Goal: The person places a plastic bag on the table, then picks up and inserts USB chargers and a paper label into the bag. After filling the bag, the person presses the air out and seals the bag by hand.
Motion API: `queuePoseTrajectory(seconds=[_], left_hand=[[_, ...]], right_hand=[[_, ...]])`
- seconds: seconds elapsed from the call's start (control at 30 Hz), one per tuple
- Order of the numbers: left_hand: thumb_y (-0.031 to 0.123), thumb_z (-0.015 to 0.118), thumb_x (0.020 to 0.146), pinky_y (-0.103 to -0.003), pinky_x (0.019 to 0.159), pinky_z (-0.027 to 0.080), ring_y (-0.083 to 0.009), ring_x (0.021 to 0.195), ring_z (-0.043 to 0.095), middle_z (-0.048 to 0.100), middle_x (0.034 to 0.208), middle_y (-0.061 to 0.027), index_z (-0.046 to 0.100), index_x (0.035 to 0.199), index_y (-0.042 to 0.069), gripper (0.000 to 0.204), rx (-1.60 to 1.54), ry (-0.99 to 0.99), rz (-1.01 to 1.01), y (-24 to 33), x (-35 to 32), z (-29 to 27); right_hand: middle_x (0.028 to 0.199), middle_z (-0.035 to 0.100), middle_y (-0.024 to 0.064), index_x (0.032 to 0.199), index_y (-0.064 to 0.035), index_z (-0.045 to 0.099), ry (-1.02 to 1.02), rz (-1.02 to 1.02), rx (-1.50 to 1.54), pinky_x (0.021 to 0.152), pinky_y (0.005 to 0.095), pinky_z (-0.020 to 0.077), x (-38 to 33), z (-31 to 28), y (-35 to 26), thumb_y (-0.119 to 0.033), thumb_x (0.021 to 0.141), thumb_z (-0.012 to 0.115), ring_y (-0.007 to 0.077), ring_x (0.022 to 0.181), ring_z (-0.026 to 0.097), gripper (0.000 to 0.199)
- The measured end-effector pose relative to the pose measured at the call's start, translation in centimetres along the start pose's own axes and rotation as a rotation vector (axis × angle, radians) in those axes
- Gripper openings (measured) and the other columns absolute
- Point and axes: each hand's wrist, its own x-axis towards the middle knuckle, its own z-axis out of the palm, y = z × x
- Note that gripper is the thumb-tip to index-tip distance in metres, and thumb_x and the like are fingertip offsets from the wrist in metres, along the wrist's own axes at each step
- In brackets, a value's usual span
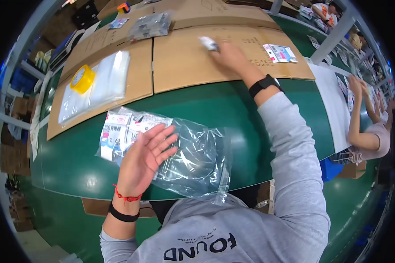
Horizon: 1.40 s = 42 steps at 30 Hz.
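Clear plastic bag (193, 160) lies flat on the green tabletop (254, 116) close to the body, probably for easy reach, its white-and-blue packets (112, 136) bunched leftward; the left hand (144, 160) is spread loosely over it, palm up, while the right hand (229, 56) pinches a small white item (207, 43) over the flattened cardboard (180, 65), likely keeping it apart

A glossy green floor (61, 215) spread beneath a green-topped workbench (87, 179) — its surface catching pale glints of light. Grey metal posts (338, 39) rose at both sides, cardboard boxes (15, 158) stood stacked to the left, and a blue seat (331, 170) showed at right.
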Motion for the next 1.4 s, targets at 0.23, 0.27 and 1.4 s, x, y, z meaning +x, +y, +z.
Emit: queuePoseTrajectory(seconds=[0.23,0.27,1.4], left_hand=[[0.026,0.042,0.099,-0.045,0.099,0.045,-0.0312,0.119,0.051,0.049,0.132,-0.0153,0.039,0.133,0.002,0.042,-0.353,0.026,0.098,1.3,3.4,-1.0],[0.026,0.042,0.099,-0.045,0.099,0.045,-0.0312,0.119,0.051,0.049,0.132,-0.0153,0.039,0.133,0.002,0.042,-0.354,0.026,0.097,1.2,3.5,-0.9],[0.007,0.068,0.083,-0.030,0.094,0.043,-0.0162,0.110,0.053,0.055,0.123,-0.0116,0.047,0.128,-0.001,0.050,0.736,0.202,0.701,-0.1,1.9,2.3]], right_hand=[[0.116,0.061,0.0138,0.127,-0.0115,0.053,-0.003,-0.773,0.263,0.094,0.0377,0.0442,-8.0,-2.8,-10.1,-0.005,0.077,0.058,0.0307,0.111,0.056,0.051],[0.116,0.061,0.0135,0.127,-0.0115,0.053,0.068,-0.848,0.251,0.095,0.0380,0.0436,-8.4,-3.0,-10.3,-0.005,0.077,0.058,0.0308,0.112,0.055,0.051],[0.118,0.059,0.0079,0.126,0.0004,0.051,-0.496,0.032,1.355,0.093,0.0295,0.0431,-13.3,-8.4,-12.2,-0.019,0.080,0.069,0.0153,0.107,0.056,0.053]])
